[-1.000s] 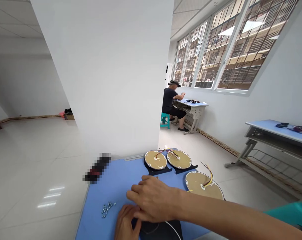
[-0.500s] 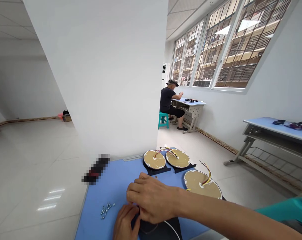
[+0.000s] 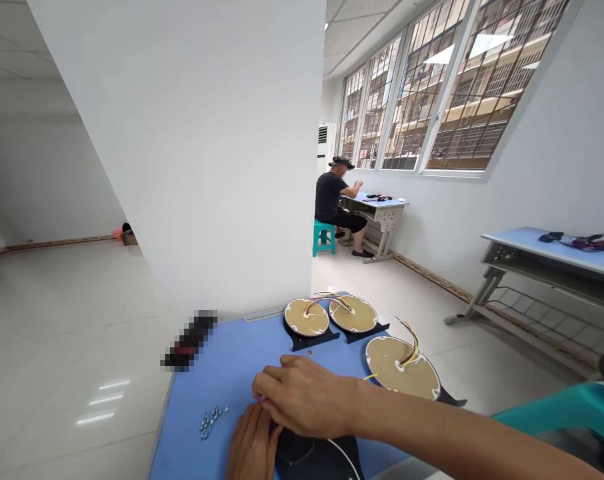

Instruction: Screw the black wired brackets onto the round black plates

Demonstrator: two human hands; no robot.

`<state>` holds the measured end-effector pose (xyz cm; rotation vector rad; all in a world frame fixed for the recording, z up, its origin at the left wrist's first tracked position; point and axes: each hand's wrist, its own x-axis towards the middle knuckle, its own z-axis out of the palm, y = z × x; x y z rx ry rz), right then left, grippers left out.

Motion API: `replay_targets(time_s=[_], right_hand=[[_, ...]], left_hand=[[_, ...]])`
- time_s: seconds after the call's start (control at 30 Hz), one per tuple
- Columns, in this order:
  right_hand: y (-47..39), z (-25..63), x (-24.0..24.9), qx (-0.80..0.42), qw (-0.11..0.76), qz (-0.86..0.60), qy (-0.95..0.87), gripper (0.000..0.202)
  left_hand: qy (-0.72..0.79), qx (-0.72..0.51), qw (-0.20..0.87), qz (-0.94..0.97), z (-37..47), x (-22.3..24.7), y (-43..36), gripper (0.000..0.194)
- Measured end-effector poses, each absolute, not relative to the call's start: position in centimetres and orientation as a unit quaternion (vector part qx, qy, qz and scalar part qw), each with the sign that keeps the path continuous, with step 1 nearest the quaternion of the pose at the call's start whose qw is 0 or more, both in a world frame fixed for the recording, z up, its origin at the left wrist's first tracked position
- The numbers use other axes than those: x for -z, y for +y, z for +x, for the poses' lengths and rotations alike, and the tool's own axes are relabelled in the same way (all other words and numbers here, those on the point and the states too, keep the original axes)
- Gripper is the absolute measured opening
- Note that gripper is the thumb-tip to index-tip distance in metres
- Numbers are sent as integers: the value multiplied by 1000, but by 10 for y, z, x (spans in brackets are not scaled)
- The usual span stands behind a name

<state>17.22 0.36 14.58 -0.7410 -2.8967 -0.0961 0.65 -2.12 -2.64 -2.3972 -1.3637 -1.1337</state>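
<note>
At the front of the blue table lies a black part with a white curved edge, cut off by the bottom of the view. My left hand is closed at its left side, fingers pressed together. Just above it, my right hand reaches across from the right with fingers bent down to the same spot. What the fingertips pinch is hidden. Several small silvery screws lie left of my hands. Three round tan discs with wires, a left one, a middle one and a right one, rest on black bases.
A pixelated dark object sits at the table's left edge. A white pillar rises behind the table. Farther back, a person sits at another desk. A desk and a teal stool are at the right.
My right hand has shifted slightly down and its fingertips lie closer to those of my left hand. The whole view has moved a little.
</note>
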Motion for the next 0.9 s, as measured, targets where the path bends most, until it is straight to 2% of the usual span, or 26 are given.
replay_targets(time_s=[0.1,0.23,0.4,0.53,0.67,0.77,0.83,0.9], right_hand=[[1,174,-145,5,118,-239,-964,21],[-5,183,-151,-40,175,-250,-951,15],[-19,204,-163,-156,255,-310,-903,13],[-30,218,-165,-233,234,-373,-867,16],[-38,222,-162,-273,212,-374,-861,20],[-43,221,-156,-285,209,-360,-864,22],[-45,220,-151,-283,206,-347,-870,23],[-46,218,-145,-267,202,-332,-882,22]], left_hand=[[-457,384,94,-796,11,21,-22,28],[-475,392,102,-781,4,6,-24,27],[-498,355,218,-761,-38,3,-26,28],[-506,295,316,-746,-71,16,-29,31],[-510,295,336,-735,-76,18,-32,32],[-509,363,226,-747,-58,13,-39,25],[-489,392,68,-776,-37,15,-49,24],[-445,410,-78,-793,-13,21,-62,36]])
